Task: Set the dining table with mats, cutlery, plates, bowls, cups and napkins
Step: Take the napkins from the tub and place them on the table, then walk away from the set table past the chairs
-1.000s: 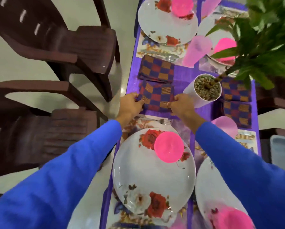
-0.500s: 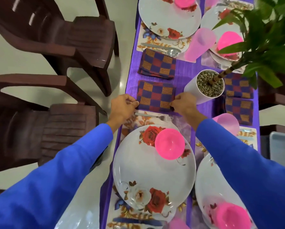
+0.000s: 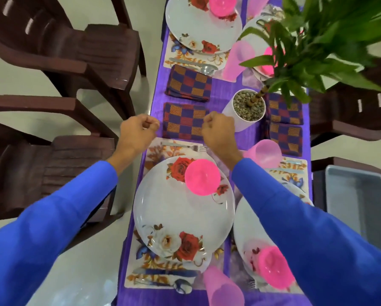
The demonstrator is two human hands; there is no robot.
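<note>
A person in blue sleeves holds both hands just above a purple-covered desk, either side of a folded checked napkin that lies flat between a fork and a second napkin. The left hand has its fingers curled in with thumb meeting fingertips, holding nothing; the right hand is likewise curled into a loose fist, clear of the cloth. Nearer the camera sit a floral plate carrying a pink bowl, on a patterned mat. A pink cup stands to the right, beside a potted plant. Dark chairs flank the desk.
</note>
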